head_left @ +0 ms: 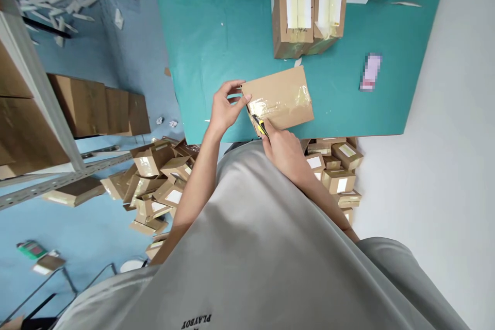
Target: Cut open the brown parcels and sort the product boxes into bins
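"How's the grip?"
"The right hand [285,148] is wrapped round a cutter [262,125]; the left hand [229,105] pinches a carton [281,94] by its corner, near the table's [216,56] front edge."
"How far along?"
"Tape [260,108] covers its top and it looks shut, so cutting seems unfinished. Two taped boxes [296,35] stand beyond."

Two hands: one left hand [228,105], one right hand [284,149]. One knife [260,125] in the right-hand grip. One held box [280,95] at the left-hand grip. One table [209,51] below both. Two taped boxes [297,5] beyond the grip. One blurred-out item [371,72] right of it. Two paper balls [174,124] left, on the floor; three big boxes [117,108] farther left. Two heaps, closer to the body than the grip: left heap [166,193], right heap [339,183], both too jumbled to count.
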Demonstrator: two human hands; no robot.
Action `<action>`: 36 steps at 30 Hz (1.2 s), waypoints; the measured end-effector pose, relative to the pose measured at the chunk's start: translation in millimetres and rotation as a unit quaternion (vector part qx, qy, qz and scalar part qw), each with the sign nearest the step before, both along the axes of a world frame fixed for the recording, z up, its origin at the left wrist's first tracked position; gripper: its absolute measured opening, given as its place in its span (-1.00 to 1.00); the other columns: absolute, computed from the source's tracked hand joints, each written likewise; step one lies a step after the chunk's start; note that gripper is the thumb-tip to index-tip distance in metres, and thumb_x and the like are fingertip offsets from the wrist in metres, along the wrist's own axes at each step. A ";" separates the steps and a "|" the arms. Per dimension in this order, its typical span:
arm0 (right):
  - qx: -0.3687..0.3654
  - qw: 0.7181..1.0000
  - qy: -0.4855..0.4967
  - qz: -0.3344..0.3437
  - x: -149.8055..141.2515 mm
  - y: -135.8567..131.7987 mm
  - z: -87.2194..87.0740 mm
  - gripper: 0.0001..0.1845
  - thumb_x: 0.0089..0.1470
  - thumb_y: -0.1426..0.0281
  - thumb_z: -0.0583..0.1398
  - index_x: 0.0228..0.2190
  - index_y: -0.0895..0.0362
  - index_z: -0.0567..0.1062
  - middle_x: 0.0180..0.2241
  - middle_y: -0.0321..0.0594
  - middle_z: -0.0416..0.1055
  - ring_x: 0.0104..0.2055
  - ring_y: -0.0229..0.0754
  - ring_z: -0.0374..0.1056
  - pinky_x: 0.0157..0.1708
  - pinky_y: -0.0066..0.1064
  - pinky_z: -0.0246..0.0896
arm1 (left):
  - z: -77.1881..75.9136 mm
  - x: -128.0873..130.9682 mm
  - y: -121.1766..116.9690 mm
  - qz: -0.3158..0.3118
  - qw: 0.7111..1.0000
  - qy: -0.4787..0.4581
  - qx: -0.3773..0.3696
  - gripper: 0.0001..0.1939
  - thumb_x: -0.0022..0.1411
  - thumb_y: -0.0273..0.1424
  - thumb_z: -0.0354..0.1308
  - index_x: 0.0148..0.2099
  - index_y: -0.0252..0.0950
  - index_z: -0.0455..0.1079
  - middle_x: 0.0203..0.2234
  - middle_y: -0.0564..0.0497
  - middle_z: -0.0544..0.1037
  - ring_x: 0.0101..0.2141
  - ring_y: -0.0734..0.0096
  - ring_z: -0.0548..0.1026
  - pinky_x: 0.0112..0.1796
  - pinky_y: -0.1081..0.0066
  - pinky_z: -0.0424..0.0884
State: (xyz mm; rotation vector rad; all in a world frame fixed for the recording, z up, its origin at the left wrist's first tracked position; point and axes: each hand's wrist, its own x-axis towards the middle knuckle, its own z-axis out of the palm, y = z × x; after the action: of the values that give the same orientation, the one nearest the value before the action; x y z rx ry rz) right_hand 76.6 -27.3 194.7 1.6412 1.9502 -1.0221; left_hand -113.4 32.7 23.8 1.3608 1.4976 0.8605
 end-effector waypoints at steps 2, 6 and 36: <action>-0.005 1.000 -0.023 -0.007 -9.6 -2.2 3.4 -0.34 0.58 0.38 -0.04 0.58 0.26 0.10 0.07 0.21 0.69 0.08 0.20 0.66 0.09 -0.08 0.50 | 0.1 -0.1 0.4 -0.004 1.000 -0.001 0.003 -0.38 0.35 0.15 0.36 0.24 -0.13 0.51 0.16 -0.17 0.64 0.12 0.12 0.63 0.05 0.21 0.66; -0.025 0.996 -0.077 -0.020 -34.3 -3.5 8.5 -0.31 0.55 0.46 -0.05 0.58 0.32 0.07 0.01 0.26 0.69 0.05 0.18 0.68 0.07 -0.08 0.54 | 2.2 2.1 0.7 -0.009 1.000 -0.002 0.007 -0.47 0.38 0.04 0.36 0.23 -0.12 0.50 0.16 -0.14 0.62 0.11 0.15 0.62 0.01 0.26 0.66; 0.039 0.994 -0.096 -0.028 -25.0 -18.4 5.3 -0.27 0.56 0.40 0.00 0.63 -0.01 0.08 0.21 0.17 0.57 0.03 0.12 0.63 0.01 -0.12 0.55 | -5.0 -2.6 0.7 -0.008 0.998 -0.056 -0.002 -0.48 0.40 0.05 0.35 0.22 -0.13 0.51 0.15 -0.11 0.63 0.08 0.15 0.63 0.06 0.19 0.66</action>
State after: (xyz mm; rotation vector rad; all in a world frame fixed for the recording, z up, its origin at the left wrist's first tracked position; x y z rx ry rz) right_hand 51.5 -45.7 200.1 1.7746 1.8487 -0.7841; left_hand -116.1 33.4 18.7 1.2988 1.3988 0.9088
